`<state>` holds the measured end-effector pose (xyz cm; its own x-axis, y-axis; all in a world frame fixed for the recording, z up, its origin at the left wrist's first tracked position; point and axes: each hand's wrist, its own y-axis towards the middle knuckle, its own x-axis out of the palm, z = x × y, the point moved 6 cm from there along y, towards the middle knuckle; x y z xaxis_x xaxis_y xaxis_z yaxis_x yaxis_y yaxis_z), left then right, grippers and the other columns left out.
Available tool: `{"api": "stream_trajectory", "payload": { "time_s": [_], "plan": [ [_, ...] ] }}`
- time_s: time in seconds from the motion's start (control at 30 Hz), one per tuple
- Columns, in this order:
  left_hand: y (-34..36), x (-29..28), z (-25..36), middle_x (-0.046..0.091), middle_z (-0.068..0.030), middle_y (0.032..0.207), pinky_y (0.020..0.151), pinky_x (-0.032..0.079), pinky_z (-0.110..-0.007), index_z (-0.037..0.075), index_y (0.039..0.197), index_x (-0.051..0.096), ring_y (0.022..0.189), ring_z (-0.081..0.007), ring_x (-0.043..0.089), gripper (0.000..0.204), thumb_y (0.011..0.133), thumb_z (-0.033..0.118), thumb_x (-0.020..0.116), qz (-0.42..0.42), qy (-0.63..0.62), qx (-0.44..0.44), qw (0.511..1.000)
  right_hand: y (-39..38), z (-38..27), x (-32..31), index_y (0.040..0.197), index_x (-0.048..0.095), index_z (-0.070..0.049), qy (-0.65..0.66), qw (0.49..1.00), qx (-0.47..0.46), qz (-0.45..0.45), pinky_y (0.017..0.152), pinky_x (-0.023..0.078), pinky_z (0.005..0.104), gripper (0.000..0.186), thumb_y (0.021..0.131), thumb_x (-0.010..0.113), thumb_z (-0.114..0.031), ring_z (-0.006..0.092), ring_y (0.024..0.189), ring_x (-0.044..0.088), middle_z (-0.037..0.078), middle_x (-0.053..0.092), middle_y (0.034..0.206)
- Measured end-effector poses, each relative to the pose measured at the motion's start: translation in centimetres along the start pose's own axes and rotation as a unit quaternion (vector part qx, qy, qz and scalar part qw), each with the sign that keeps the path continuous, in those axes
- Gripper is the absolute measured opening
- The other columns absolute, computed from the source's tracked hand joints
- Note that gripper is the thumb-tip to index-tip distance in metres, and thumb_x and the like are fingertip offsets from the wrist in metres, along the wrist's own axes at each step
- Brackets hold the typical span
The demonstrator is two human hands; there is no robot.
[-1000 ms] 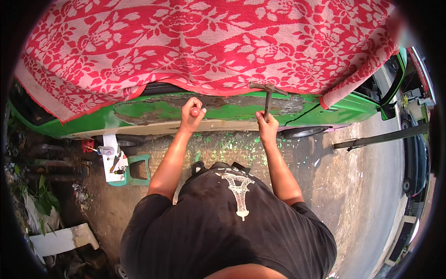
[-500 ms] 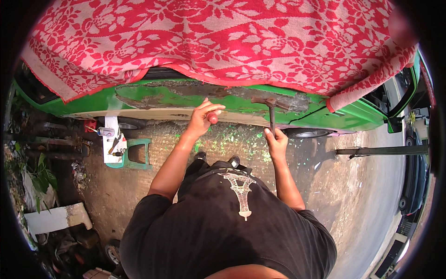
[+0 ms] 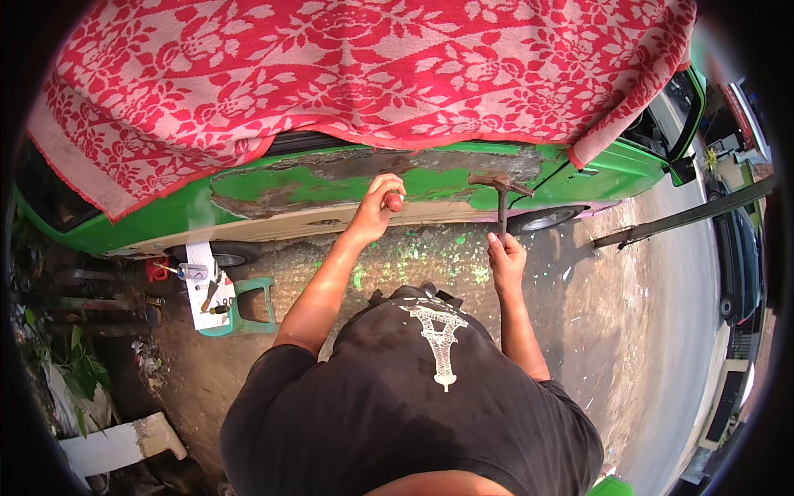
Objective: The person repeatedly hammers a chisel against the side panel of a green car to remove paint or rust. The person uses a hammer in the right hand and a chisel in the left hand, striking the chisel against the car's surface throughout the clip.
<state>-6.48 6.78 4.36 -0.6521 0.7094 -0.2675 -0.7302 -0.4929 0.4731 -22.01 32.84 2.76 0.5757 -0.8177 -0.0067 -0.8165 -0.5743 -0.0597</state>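
Observation:
My left hand (image 3: 374, 212) is closed round a tool with a rounded red handle (image 3: 394, 202). The handle's butt faces up, and the rest of the tool is hidden behind it and my fingers. My right hand (image 3: 507, 258) grips a hammer (image 3: 502, 207) by its dark shaft, its rusty head raised near the car. Both hands are before the green side panel (image 3: 451, 183) of a car, whose paint is stripped to grey and brown patches (image 3: 277, 192). I cannot tell whether the left-hand tool touches the panel.
A red and pink floral blanket (image 3: 356, 74) covers the car's upper part. At left, a green stool (image 3: 269, 306) stands by a white board (image 3: 198, 285) bearing tools and a tube. Green paint flakes (image 3: 451, 256) litter the ground. A dark beam (image 3: 686, 217) juts in at right.
My left fingers, partly stretched out before, now wrap round the red handle. The hammer is a little farther right in the picture. The whole view has turned slightly.

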Motion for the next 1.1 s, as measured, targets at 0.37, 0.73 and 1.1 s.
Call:
{"api": "stream_trajectory", "payload": {
  "time_s": [0.37,0.73,1.1],
  "plan": [
    [0.2,-0.7,1.3,0.056,-0.0045,0.076,0.069,0.046,-0.035,0.009,0.094,0.072,0.075,-0.0234,0.055,0.024,0.073,-0.001,0.077,-0.016,0.013,0.076,0.997,-7.2,-0.7,2.4,0.074,0.060,-0.005,-0.061,0.997,0.024,0.030,0.050,0.026,0.0230,0.026,0.090,0.072,-0.022,0.0018,0.057,0.037,-0.009,0.046,0.064],
    [2.3,-0.8,0.2,0.048,-0.0048,0.070,0.060,0.040,-0.034,0.003,0.069,0.047,0.067,-0.0205,0.048,0.035,0.075,0.005,0.081,0.003,0.030,0.152,0.988,-7.9,-1.7,2.7,0.078,0.063,-0.004,-0.058,0.997,0.032,0.050,0.050,0.027,0.0228,0.022,0.089,0.072,-0.021,0.0018,0.057,0.038,-0.009,0.047,0.064],
    [3.6,-1.0,0.0,0.047,-0.0050,0.070,0.060,0.039,-0.034,0.002,0.068,0.047,0.066,-0.0213,0.048,0.035,0.080,0.012,0.078,-0.003,0.046,0.146,0.988,-6.6,-2.6,2.9,0.076,0.062,-0.005,-0.061,0.997,0.019,0.048,0.051,0.027,0.0230,0.022,0.089,0.072,-0.020,0.0020,0.057,0.037,-0.009,0.046,0.064]
  ]
}}
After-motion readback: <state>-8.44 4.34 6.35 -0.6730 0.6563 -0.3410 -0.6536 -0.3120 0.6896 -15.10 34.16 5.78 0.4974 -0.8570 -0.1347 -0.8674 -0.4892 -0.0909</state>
